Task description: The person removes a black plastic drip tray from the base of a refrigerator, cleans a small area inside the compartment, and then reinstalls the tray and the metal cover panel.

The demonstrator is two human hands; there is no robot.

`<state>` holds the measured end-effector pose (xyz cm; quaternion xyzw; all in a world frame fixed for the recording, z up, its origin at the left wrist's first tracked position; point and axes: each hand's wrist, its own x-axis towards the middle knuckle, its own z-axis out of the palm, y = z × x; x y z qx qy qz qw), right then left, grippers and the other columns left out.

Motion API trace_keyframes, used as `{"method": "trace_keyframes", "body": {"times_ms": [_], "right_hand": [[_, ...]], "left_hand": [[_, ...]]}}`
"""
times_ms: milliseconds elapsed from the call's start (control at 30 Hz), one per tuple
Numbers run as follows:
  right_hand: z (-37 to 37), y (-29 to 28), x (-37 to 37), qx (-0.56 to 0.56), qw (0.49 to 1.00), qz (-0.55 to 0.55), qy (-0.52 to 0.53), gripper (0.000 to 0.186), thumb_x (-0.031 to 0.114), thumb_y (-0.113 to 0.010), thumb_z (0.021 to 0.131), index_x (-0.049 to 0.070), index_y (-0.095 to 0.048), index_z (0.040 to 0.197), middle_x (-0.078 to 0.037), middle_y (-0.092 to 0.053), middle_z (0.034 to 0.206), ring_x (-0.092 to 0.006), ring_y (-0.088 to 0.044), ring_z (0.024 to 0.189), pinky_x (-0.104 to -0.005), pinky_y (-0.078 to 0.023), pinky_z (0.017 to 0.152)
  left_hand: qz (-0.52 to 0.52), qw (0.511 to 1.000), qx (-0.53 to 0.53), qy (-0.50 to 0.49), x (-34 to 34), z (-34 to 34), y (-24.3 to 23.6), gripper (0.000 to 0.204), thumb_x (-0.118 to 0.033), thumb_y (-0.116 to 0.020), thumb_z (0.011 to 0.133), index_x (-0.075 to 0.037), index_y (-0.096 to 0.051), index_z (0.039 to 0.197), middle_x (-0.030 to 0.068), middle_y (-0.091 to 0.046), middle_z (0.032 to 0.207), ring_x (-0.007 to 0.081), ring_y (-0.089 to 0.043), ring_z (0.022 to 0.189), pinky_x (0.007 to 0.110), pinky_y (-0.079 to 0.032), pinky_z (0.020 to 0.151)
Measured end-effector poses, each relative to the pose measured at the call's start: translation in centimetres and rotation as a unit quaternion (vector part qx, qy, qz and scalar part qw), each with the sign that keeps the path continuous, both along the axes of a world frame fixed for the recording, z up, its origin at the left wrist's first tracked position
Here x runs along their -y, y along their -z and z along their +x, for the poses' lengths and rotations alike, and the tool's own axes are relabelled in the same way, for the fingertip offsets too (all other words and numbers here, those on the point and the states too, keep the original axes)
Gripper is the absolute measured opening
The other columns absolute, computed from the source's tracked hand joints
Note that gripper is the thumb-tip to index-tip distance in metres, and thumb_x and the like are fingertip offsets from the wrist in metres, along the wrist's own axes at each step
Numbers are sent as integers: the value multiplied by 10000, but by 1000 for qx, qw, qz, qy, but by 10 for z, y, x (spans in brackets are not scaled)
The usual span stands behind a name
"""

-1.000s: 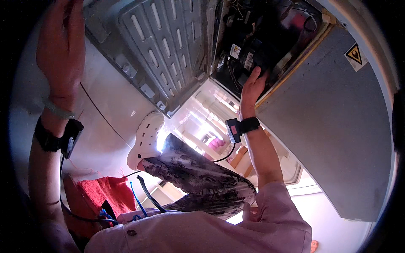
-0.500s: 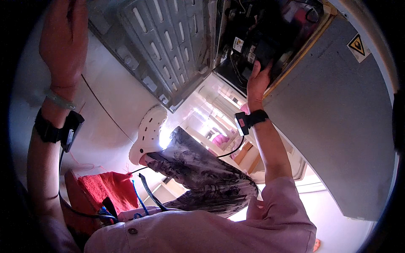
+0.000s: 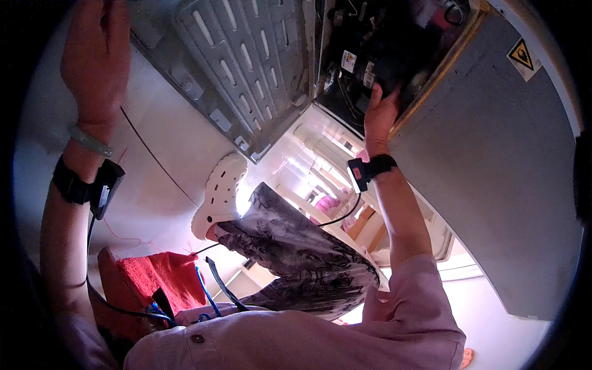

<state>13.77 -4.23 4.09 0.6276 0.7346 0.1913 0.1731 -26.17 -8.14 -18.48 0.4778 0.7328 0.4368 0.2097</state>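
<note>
My right hand (image 3: 382, 114) reaches up into the dark open compartment (image 3: 345, 114) of a large grey appliance. Its thumb points upward and its fingers curl at the underside of a black rounded part (image 3: 390, 71), their tips lost in shadow. White labels (image 3: 368, 75) are stuck on the parts beside the thumb. At the upper left my left hand (image 3: 95, 68) is raised, its fingers cut off by the picture's top edge, so what they touch is hidden. A slotted grey metal panel (image 3: 246, 74) lies between my two hands, alongside the compartment.
The appliance's grey side (image 3: 475, 179) fills the right, with a yellow warning sticker (image 3: 523, 58). Below are a white clog (image 3: 220, 194) on my foot, patterned trousers (image 3: 302, 253) and a red cloth (image 3: 166, 277). A thin dark cable (image 3: 154, 158) crosses the pale floor.
The view has shifted slightly. My right hand sits a little farther right, still at the black part with its thumb up. My left hand has hardly moved.
</note>
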Motion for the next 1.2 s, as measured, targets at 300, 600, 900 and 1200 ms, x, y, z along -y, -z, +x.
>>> {"method": "trace_keyframes", "body": {"times_ms": [300,600,900,1200], "right_hand": [[-6,13,5,-66,995,58,38,560,362,-462,940,14,-324,1356,-319,-555,1094,-455,-556,990,-417,-470,822],[-15,-1,5,-45,996,-7,80,542,298,-530,911,12,-351,1335,-295,-504,1193,-434,-507,1074,-415,-414,908],[-17,23,4,-102,988,112,36,532,301,-504,925,19,-355,1350,-274,-470,1270,-422,-478,1140,-390,-406,943],[-8,4,6,-64,989,10,137,545,327,-505,922,10,-358,1339,-281,-502,1219,-438,-508,1074,-426,-424,908]], "left_hand": [[2,1000,19,7,0,-1,0,326,-290,-429,962,-71,-576,1154,136,-599,1118,299,-569,1039,345,-434,902],[-16,1000,27,-3,-1,1,-9,248,-218,-466,950,-79,-591,1112,119,-618,1028,288,-596,933,336,-459,832],[21,1000,15,-2,-1,2,-3,222,-164,-495,939,-101,-590,1129,58,-637,995,181,-622,929,284,-497,790],[60,998,21,1,-1,2,-6,206,-155,-501,933,-104,-587,1113,62,-620,963,192,-622,865,288,-500,750]]}}
